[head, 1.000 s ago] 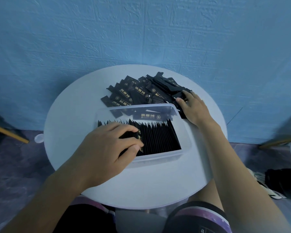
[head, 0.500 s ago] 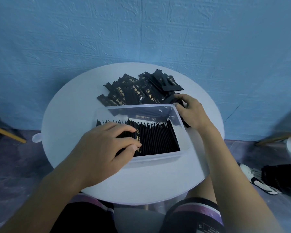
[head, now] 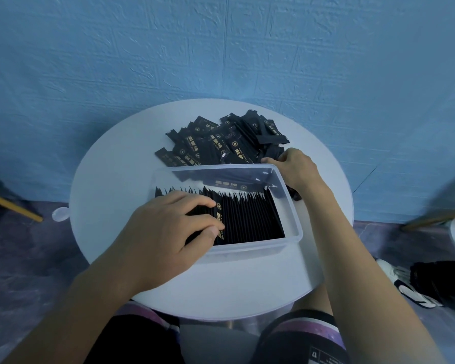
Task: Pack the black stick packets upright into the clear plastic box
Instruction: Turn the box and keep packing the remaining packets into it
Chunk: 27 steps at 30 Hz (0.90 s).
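Note:
The clear plastic box (head: 289,206) sits in the middle of the round white table (head: 111,185). A row of black stick packets (head: 250,216) stands upright inside it. My left hand (head: 166,232) reaches into the box's left part, fingers and thumb curled round a bundle of those upright packets. Behind the box lies a loose pile of black packets (head: 221,140) with gold print. My right hand (head: 297,169) is at the pile's right end, by the box's far right corner, fingers curled onto packets there; what it holds is mostly hidden.
A blue textured wall (head: 221,48) rises right behind the table. A small clear lid or cup (head: 59,214) lies on the floor at the table's left edge. Wooden chair legs (head: 13,208) stand left and right. Shoes (head: 410,285) lie on the floor at right.
My right hand pulled back from the pile's right side toward the box's far right corner and curled its fingers. My left hand stayed on the upright packets.

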Each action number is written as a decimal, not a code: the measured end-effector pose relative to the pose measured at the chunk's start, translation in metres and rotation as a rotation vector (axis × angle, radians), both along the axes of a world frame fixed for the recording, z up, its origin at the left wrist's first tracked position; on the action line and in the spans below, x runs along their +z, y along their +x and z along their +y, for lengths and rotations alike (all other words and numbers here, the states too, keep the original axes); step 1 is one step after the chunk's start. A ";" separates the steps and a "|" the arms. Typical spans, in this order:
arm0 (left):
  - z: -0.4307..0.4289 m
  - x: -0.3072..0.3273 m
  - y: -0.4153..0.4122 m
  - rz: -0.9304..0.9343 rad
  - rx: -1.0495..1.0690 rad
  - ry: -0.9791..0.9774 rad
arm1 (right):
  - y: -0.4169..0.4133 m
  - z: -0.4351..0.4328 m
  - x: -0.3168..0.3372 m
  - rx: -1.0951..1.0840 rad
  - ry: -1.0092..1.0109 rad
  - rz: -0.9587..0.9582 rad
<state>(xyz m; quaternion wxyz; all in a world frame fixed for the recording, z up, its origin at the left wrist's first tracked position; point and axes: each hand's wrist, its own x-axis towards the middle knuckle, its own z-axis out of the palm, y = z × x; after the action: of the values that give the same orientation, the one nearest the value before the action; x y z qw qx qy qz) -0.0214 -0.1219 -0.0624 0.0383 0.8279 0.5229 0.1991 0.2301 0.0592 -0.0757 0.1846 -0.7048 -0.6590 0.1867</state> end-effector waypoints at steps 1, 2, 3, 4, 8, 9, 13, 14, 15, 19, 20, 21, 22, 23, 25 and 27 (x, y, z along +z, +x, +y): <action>0.000 0.000 0.000 0.000 -0.001 -0.001 | 0.001 -0.001 0.001 0.002 -0.017 0.036; 0.000 0.000 0.000 0.001 0.000 -0.001 | 0.002 -0.001 0.002 -0.001 -0.029 0.078; 0.001 0.000 0.000 0.002 0.001 0.000 | 0.004 -0.002 0.003 -0.007 -0.037 0.130; 0.001 0.000 0.000 0.002 0.002 0.002 | 0.006 -0.002 0.002 -0.012 -0.042 0.189; 0.000 0.001 0.001 -0.001 0.012 0.000 | 0.014 -0.008 0.007 0.006 -0.075 0.398; 0.000 0.001 0.001 -0.001 0.013 -0.001 | 0.016 -0.010 0.009 0.010 -0.087 0.435; 0.000 0.000 0.000 -0.006 0.016 -0.012 | 0.023 -0.020 0.021 0.056 -0.114 0.466; 0.001 0.000 0.000 -0.008 0.017 -0.011 | 0.025 -0.022 0.023 0.070 -0.124 0.446; 0.001 0.000 0.001 -0.009 0.018 -0.007 | 0.028 -0.024 0.025 0.080 -0.134 0.423; 0.000 0.000 0.000 -0.005 0.017 0.004 | 0.035 -0.033 0.029 0.057 -0.068 0.408; 0.000 -0.001 0.000 -0.006 0.018 0.003 | 0.036 -0.036 0.032 0.043 -0.023 0.423; 0.000 -0.001 0.000 -0.006 0.018 0.002 | 0.035 -0.041 0.037 0.035 0.028 0.439; 0.000 -0.001 0.000 -0.006 0.019 0.001 | 0.034 -0.046 0.041 0.036 0.078 0.454; 0.000 -0.001 0.001 -0.006 0.020 0.003 | 0.031 -0.053 0.047 0.050 0.117 0.473; 0.000 -0.001 0.001 -0.004 0.022 0.005 | 0.023 -0.071 0.059 0.107 0.144 0.496; 0.000 -0.001 0.001 0.000 0.027 0.004 | 0.013 -0.090 0.068 0.190 0.128 0.468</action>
<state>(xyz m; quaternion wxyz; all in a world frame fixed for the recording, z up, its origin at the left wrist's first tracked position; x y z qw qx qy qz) -0.0201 -0.1220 -0.0639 0.0339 0.8210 0.5334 0.2008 0.2429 -0.0303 -0.0076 0.3582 -0.5643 -0.6719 0.3191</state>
